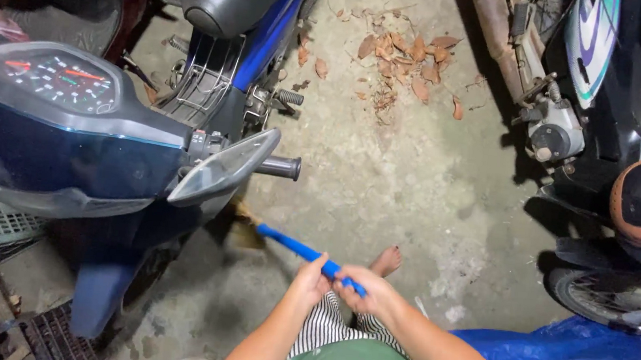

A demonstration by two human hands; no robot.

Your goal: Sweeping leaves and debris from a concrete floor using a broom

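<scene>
Both hands wrapped tight round the blue broom handle, left hand just beside right hand (bristles tucked under the scooter, ahead).

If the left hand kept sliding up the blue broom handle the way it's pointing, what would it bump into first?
The left hand points up-left along the blue handle. It would likely first meet the broom head, which is tucked under the blue motorbike. The bike's body would come right after, though depth is hard to judge.

Broom between scooter left, motorbike right
</scene>
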